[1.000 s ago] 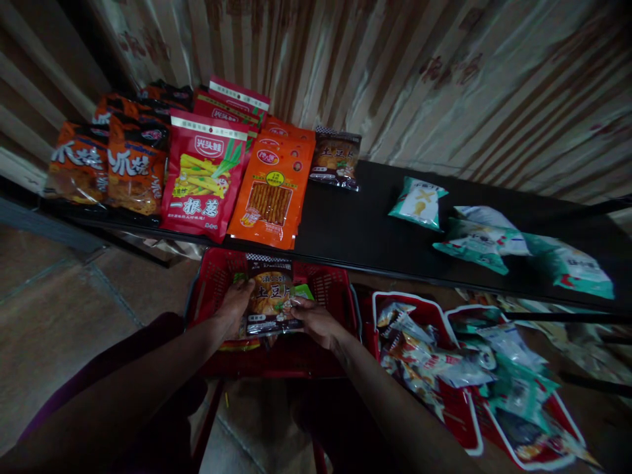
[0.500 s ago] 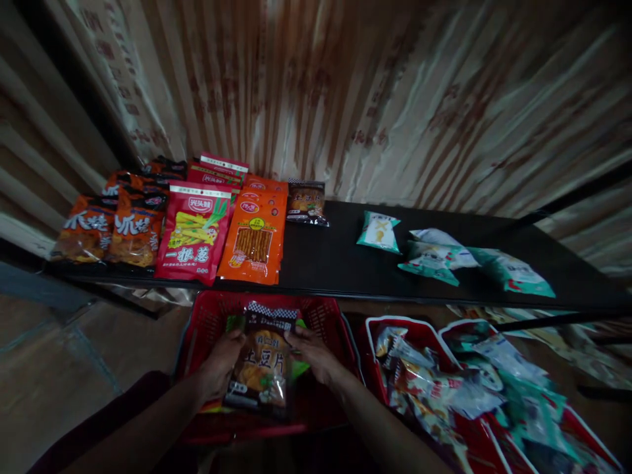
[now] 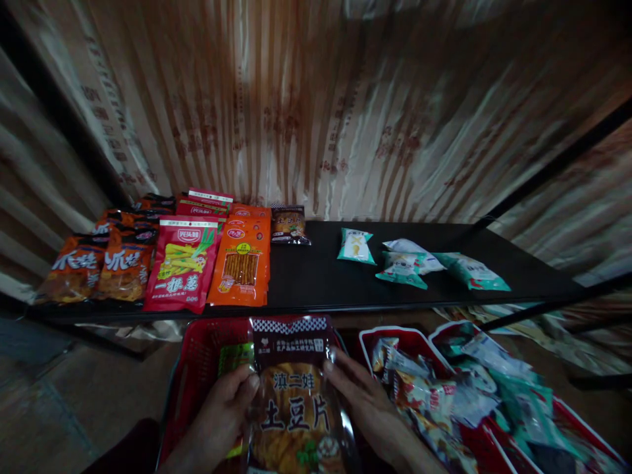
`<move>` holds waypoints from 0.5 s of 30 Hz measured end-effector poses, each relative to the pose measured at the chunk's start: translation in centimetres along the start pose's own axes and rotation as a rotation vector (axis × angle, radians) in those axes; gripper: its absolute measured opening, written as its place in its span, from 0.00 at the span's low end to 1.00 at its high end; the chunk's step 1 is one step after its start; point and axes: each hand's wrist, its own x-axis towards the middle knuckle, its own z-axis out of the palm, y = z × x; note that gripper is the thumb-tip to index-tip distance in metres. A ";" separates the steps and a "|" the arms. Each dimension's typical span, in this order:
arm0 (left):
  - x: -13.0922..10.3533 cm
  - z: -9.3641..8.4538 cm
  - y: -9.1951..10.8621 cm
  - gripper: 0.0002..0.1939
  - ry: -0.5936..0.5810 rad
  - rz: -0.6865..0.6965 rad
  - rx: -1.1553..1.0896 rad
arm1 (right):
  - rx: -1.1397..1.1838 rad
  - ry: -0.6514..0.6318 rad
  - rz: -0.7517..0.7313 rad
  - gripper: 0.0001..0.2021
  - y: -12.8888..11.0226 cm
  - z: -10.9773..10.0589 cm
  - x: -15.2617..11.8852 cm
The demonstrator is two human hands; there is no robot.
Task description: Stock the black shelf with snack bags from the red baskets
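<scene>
A dark brown bag of potato chips (image 3: 296, 401) is held upright, its printed front facing me, above a red basket (image 3: 195, 355). My left hand (image 3: 224, 411) grips its left edge with the thumb on the front. At its right edge, my right hand (image 3: 365, 401) holds it too, fingers along the side. A green-and-yellow packet (image 3: 236, 359) lies in the basket behind my left hand. On the black shelf (image 3: 316, 280) beyond, a matching bag of potato chips (image 3: 290, 225) stands at the back beside orange snack packets (image 3: 240, 260).
Red onion-snack packets (image 3: 182, 263) and black-and-orange snack bags (image 3: 123, 266) fill the shelf's left end. Several teal-and-white bags (image 3: 402, 266) lie on its right. Two red baskets with white rims (image 3: 363, 339) hold snacks at lower right. Dark metal posts (image 3: 548, 171) frame the shelf.
Both hands have lifted the bag of potato chips out of the basket and closer to me, so it looks larger. The shelf sits slightly lower in view.
</scene>
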 end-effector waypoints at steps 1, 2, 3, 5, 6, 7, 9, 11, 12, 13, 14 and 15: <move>-0.1 0.2 1.4 0.19 0.009 0.083 0.019 | 0.017 0.001 -0.019 0.27 -0.3 -0.4 -0.8; 0.0 0.5 2.9 0.16 0.040 0.166 0.061 | 0.023 -0.018 -0.043 0.27 -0.5 -0.7 -1.4; 0.3 0.8 4.5 0.15 0.079 0.227 0.109 | 0.022 -0.050 -0.075 0.26 -0.8 -0.7 -1.7; 1.4 1.5 7.4 0.13 0.115 0.368 0.249 | 0.020 -0.102 -0.155 0.25 -1.8 -0.6 -1.6; 2.2 2.0 8.8 0.12 0.159 0.443 0.322 | 0.027 -0.111 -0.201 0.25 -2.6 -0.5 -1.1; 3.2 2.5 10.1 0.11 0.184 0.509 0.408 | 0.041 -0.108 -0.248 0.24 -3.5 -0.3 -0.3; 5.4 3.6 12.6 0.11 0.227 0.602 0.530 | 0.077 -0.063 -0.339 0.21 -5.8 -0.2 2.2; 7.8 4.7 14.7 0.10 0.294 0.626 0.547 | 0.081 0.000 -0.432 0.20 -8.5 -0.3 5.4; 9.1 5.1 15.7 0.10 0.333 0.633 0.519 | 0.083 0.036 -0.471 0.20 -10.0 -0.4 7.1; 10.2 5.6 16.5 0.15 0.356 0.636 0.505 | 0.095 0.071 -0.508 0.19 -11.3 -0.5 8.9; 11.3 6.0 17.3 0.19 0.363 0.637 0.508 | 0.096 0.098 -0.554 0.17 -12.6 -0.5 10.7; 12.3 6.3 17.8 0.23 0.364 0.639 0.515 | 0.080 0.114 -0.600 0.16 -13.6 -0.5 12.3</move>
